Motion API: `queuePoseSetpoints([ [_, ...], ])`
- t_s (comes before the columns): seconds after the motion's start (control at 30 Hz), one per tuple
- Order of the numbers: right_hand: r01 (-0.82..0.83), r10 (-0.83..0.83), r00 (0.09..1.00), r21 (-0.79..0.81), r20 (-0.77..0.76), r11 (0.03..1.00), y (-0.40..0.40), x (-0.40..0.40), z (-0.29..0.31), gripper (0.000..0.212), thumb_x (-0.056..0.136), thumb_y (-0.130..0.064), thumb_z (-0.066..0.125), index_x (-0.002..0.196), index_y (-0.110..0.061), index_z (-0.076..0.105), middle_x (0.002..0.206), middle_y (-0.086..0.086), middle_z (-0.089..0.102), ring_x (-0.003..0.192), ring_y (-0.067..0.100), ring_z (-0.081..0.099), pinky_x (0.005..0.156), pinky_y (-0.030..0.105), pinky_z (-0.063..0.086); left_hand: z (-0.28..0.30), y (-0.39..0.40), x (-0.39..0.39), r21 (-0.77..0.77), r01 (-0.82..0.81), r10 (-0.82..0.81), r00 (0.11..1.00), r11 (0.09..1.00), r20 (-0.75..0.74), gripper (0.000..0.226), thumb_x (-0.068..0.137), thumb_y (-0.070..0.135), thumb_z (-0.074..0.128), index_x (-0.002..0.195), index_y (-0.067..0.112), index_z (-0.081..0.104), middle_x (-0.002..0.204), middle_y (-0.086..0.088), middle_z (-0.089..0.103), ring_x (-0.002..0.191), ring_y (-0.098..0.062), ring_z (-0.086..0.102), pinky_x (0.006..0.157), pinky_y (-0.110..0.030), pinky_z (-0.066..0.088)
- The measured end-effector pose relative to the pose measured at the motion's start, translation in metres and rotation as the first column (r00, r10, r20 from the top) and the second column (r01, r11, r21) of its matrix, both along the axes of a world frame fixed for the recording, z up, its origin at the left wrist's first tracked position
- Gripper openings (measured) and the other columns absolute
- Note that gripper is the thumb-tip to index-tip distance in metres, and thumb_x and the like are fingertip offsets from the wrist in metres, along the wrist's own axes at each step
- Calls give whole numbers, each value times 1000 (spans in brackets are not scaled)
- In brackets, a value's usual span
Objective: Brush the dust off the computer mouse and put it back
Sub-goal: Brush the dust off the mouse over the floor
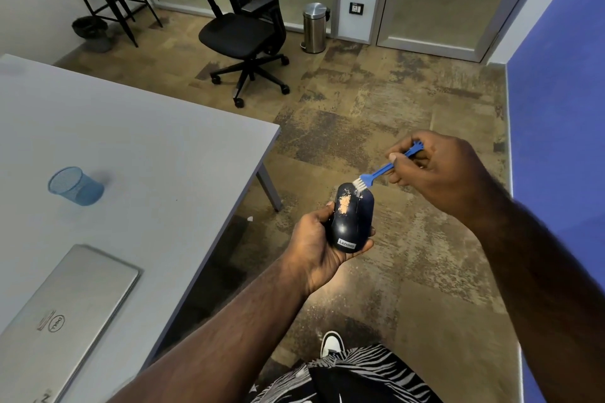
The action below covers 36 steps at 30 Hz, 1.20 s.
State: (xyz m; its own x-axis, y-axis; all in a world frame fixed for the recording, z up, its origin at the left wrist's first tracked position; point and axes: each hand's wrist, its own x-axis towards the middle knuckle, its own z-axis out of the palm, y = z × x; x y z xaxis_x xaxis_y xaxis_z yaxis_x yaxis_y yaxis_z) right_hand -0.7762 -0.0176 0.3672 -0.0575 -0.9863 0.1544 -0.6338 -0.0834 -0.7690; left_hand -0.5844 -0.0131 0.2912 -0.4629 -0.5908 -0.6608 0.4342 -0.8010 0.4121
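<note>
The left hand (314,247) cups a dark mouse (352,217) in the air beside the desk (157,141), over the carpet. The right hand (435,170) pinches a small blue brush (381,170), its white bristles touching the mouse's front end, next to a pale dust patch (344,205). On the desk lie a closed laptop (65,311) and a blue mesh cup (76,186).

- Your dark computer mouse (353,219) sat top-up off the table, with a pale dust patch on its left button.
- Your small blue brush (379,172) touched white bristles to its front end.
</note>
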Motion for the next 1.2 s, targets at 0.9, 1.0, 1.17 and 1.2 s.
queuePoseSetpoints([
  [0.9, -140, 140, 975, 11, -172, 990, 5, 1, 4, 8, 89, -31, 60, 92, -26, 66, 76, 1, 70, 68, 22, 70, 60, 46, 57, -2, 2, -1, -42, 13, -12, 1000, 999, 17, 42, 101, 32, 34, 125, 7, 58, 104, -21, 69, 88, -37, 67, 70, -41, 59],
  [1.0, -115, 109, 975, -20, -194, 993, 3, 0, 4, 4, 91, -29, 60, 92, -29, 63, 74, 0, 69, 65, 23, 68, 59, 46, 56, -1, 3, -2, -43, 13, -13, 1000, 999, 18, 43, 102, 32, 34, 128, 7, 56, 106, -21, 69, 88, -37, 67, 71, -41, 58],
  [1.17, -138, 134, 971, -3, -197, 990, 3, 2, 5, 4, 89, -29, 61, 90, -28, 65, 75, -4, 68, 65, 17, 67, 59, 43, 57, 0, 3, -2, -35, 10, -10, 1000, 999, 20, 43, 102, 33, 34, 124, 6, 58, 107, -23, 68, 89, -37, 67, 68, -40, 59],
  [1.2, -123, 117, 972, -15, -205, 992, 3, 1, 5, 5, 89, -30, 60, 91, -28, 65, 75, -2, 69, 65, 19, 67, 58, 44, 57, 0, 4, -2, -33, 10, -10, 1000, 999, 18, 42, 102, 33, 33, 123, 6, 58, 106, -22, 68, 88, -37, 67, 68, -40, 59],
])
